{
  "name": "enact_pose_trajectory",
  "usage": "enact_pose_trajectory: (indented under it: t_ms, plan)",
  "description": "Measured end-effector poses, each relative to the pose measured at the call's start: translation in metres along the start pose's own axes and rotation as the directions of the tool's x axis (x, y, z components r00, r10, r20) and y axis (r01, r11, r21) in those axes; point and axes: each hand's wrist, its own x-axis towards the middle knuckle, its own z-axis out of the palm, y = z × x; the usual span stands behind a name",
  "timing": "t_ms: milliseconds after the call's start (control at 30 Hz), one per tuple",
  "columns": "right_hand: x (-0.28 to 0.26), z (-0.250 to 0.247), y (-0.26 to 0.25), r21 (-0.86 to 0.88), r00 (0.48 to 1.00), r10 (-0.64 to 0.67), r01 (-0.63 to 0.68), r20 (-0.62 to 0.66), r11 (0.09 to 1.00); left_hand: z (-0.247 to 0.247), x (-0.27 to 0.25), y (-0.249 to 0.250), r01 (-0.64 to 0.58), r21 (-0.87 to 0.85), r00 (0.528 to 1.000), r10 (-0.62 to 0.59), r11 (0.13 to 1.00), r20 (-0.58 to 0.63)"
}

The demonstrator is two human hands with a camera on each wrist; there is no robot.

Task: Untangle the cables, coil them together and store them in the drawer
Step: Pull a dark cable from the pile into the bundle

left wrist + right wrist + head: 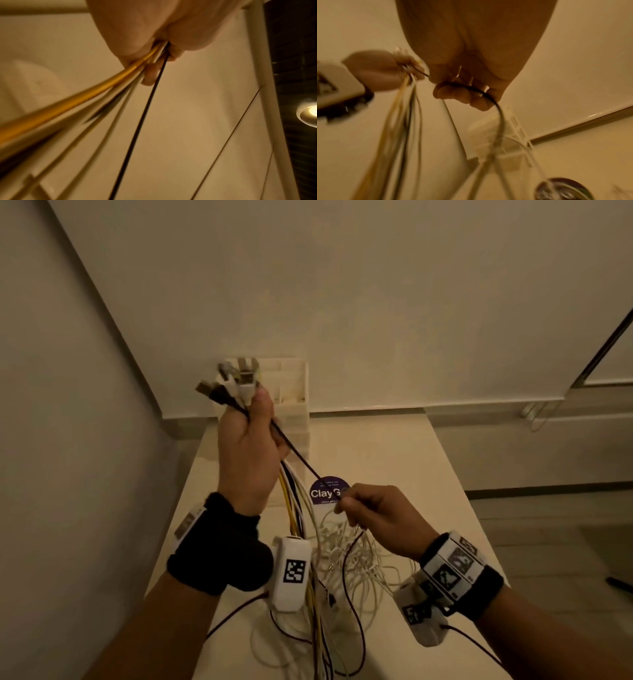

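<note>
Left hand [247, 450] fists the cable bundle [294, 508]; plugs [233, 381] blurred. Right hand [380, 518] fingers pinch a black cable [294, 448]. Desk [411, 460] tangle [352, 563] indistinct.

A black cable [294, 448] runs between both hands. Below the left hand [248, 446] hang yellow cable [286, 498] and white cables [342, 563]; wristbands [219, 546] are black.

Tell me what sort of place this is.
Probably a plain room in a home or office: a white table set in a corner of bare walls, small plastic drawers at its far end, and a recessed ceiling light.
</note>
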Motion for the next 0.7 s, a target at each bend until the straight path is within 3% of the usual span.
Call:
enact_pose_trajectory:
  t_ms: [67, 133, 300, 367, 400, 467, 533, 567, 633, 700]
  plan:
    - [-0.003, 0.002, 0.017, -0.060, 0.999, 0.041, -0.041, -0.003, 0.997, -0.014, 0.009, 0.008, -0.086, -0.013, 0.996, 0.086, 0.996, -0.008]
    - [-0.002, 0.005, 0.029, -0.013, 0.996, 0.077, -0.078, -0.051, 0.997, -0.023, 0.012, 0.021, -0.136, -0.077, 0.991, 0.137, 0.988, 0.007]
    - [0.004, 0.013, 0.042, 0.064, 0.987, 0.160, -0.158, -0.033, 0.985, -0.032, 0.011, 0.052, -0.212, -0.142, 0.976, 0.201, 0.967, -0.085]
    - [0.000, 0.015, 0.047, 0.075, 0.971, 0.233, -0.228, -0.059, 0.971, -0.038, 0.014, 0.055, -0.201, -0.129, 0.980, 0.198, 0.971, -0.037]
    - [-0.002, 0.012, 0.046, 0.153, 0.953, 0.291, -0.277, -0.084, 0.949, -0.039, 0.012, 0.052, -0.173, -0.074, 0.984, 0.175, 0.982, 0.022]
    - [0.002, 0.002, 0.034, 0.427, 0.926, 0.369, -0.303, -0.080, 0.852, -0.036, 0.001, 0.034, -0.164, 0.244, 0.976, 0.121, 0.956, 0.180]
    - [0.011, -0.011, 0.017, 0.499, 0.954, 0.300, -0.263, 0.006, 0.826, -0.022, -0.020, 0.008, -0.150, 0.478, 0.946, -0.015, 0.865, 0.323]
    - [0.017, -0.015, 0.010, 0.407, 0.970, 0.238, -0.237, 0.049, 0.882, -0.013, -0.030, -0.002, -0.112, 0.511, 0.925, -0.098, 0.853, 0.367]
    - [0.027, -0.017, -0.001, 0.055, 0.977, 0.172, -0.181, 0.127, 0.982, 0.004, -0.046, -0.021, -0.046, 0.514, 0.888, -0.201, 0.856, 0.414]
    - [0.030, -0.016, -0.002, -0.264, 0.983, 0.100, -0.056, 0.156, 0.963, 0.017, -0.053, -0.032, -0.015, 0.541, 0.876, -0.249, 0.841, 0.412]
